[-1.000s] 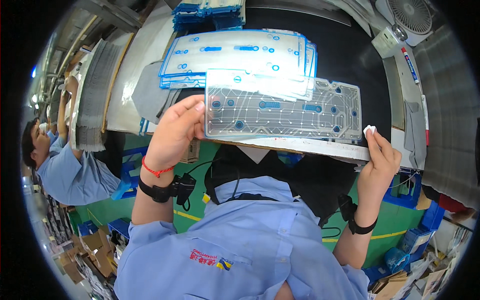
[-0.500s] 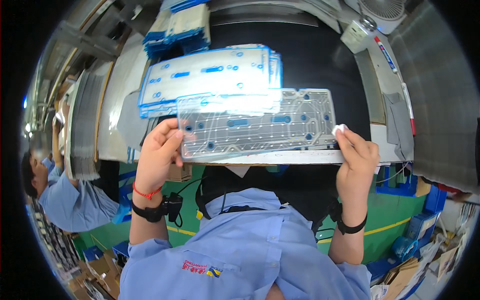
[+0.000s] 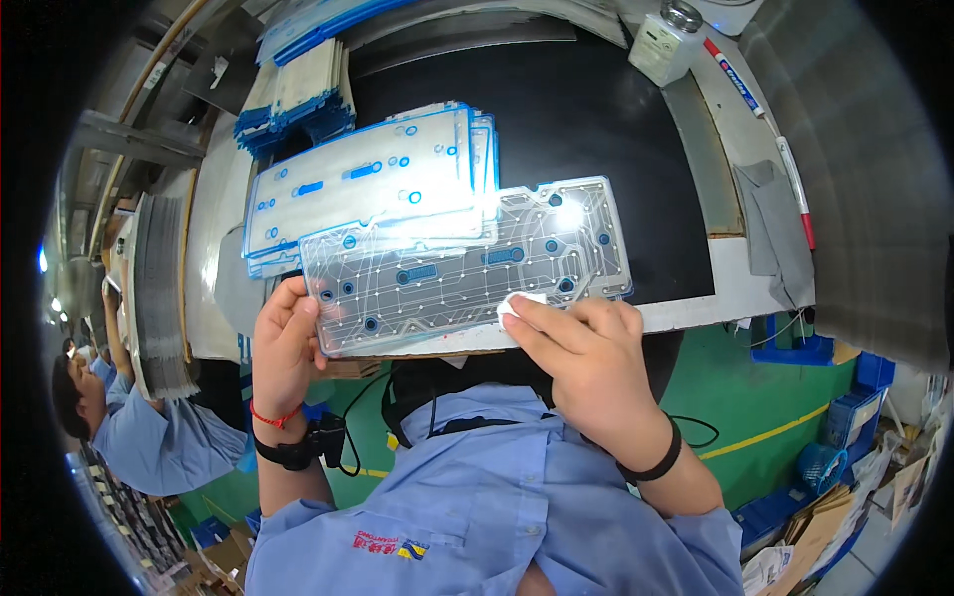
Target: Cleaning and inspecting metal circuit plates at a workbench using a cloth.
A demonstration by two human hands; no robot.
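Observation:
A clear membrane circuit sheet [image 3: 447, 283] with fine silver printed lines and dark round holes lies tilted over the near part of the black work surface. My left hand [image 3: 286, 333] is closed on its left end, the thumb on top and fingers partly hidden. In my right hand [image 3: 601, 363], a small white wipe [image 3: 519, 304] is pinched at the fingertips and touches the sheet near its lower edge. Under the sheet's upper left part sits a stack of pale sheets with blue edges [image 3: 343, 184]. Bright glare covers where they overlap.
Thicker piles of blue-edged sheets [image 3: 298, 94] stand far left. At the back right is a white bottle with a metal cap [image 3: 664, 45], beside two markers [image 3: 795, 189] and a grey cloth [image 3: 763, 223]. Another person [image 3: 149, 407] works at the left, beyond a tall grey stack [image 3: 159, 268].
My right hand with the wipe has moved left, from the sheet's right end to its lower edge. My left hand keeps its hold. The whole view has shifted slightly.

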